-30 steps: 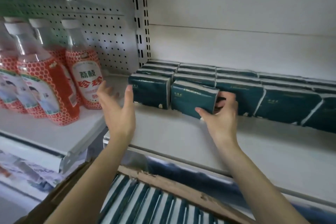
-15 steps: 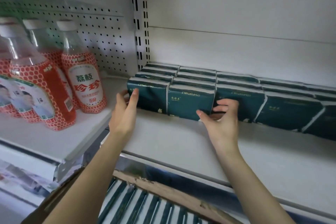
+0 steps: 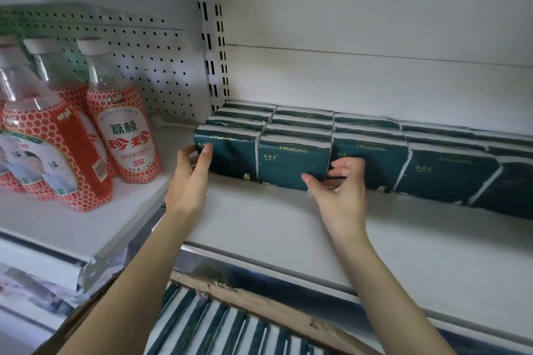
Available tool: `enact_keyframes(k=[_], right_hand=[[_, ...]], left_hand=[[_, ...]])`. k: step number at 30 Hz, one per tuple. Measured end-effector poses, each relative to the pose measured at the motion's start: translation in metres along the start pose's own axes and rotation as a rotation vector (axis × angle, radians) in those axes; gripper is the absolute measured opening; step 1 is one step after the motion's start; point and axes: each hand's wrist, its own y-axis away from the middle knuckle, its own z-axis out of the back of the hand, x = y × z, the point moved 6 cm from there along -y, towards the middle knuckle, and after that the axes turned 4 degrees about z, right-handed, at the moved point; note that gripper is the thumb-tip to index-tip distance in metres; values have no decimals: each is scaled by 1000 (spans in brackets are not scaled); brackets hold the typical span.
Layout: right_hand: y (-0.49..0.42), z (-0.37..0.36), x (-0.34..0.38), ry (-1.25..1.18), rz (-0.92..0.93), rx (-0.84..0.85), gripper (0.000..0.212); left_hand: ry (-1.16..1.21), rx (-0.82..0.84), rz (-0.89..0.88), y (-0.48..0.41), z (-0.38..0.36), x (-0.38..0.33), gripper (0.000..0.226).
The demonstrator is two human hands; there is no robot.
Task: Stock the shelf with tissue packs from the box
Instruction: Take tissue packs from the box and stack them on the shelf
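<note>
My left hand (image 3: 191,178) lies flat against the end pack (image 3: 227,152) just right of the slotted post (image 3: 213,37), bracing the row; my right hand (image 3: 340,184) seems to pinch the next pack (image 3: 291,161) further right, seating it snug. The box (image 3: 259,301) sits below the post.

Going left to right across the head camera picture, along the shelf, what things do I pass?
Red bottles → left hand → green tissue pack → right hand, gripping that pack's end → row of tissue packs.
</note>
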Motion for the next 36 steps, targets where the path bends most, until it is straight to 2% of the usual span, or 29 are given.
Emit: enact_keyframes(k=[4, 8, 13, 16, 19, 22, 24, 27, 31, 33, 36], right_hand=[[-1, 0, -1, 4, -4, -1, 47], [-1, -1, -2, 4, -7, -8, 47], [9, 13, 14, -29, 6, -98, 34], [34, 27, 27, -76, -3, -80, 28], [77, 41, 46, -92, 17, 16, 24], [129, 48, 68, -60, 50, 203, 21], [168, 47, 75, -25, 84, 394, 19], [233, 35, 63, 120, 100, 800, 17], [308, 20, 28, 445, 81, 1295, 41], [336, 17, 17, 491, 34, 1429, 49], [361, 17, 7, 516, 0, 1502, 53]], left_hand=[[13, 2, -17, -3, 0, 3, 60], [14, 1, -20, -3, -2, 1, 58], [100, -13, -49, 23, 9, -7, 63], [-7, 71, -99, 66, 22, -6, 59], [-136, 125, -219, 123, 47, -3, 52], [-242, 139, -242, 180, 76, 12, 53], [-277, 143, -229, 221, 90, 31, 49], [-357, 178, -193, 279, 106, 66, 49], [-570, 288, -132, 342, 123, 120, 71], [-677, 321, -110, 369, 133, 141, 78], [-855, 293, -216, 400, 144, 147, 71]])
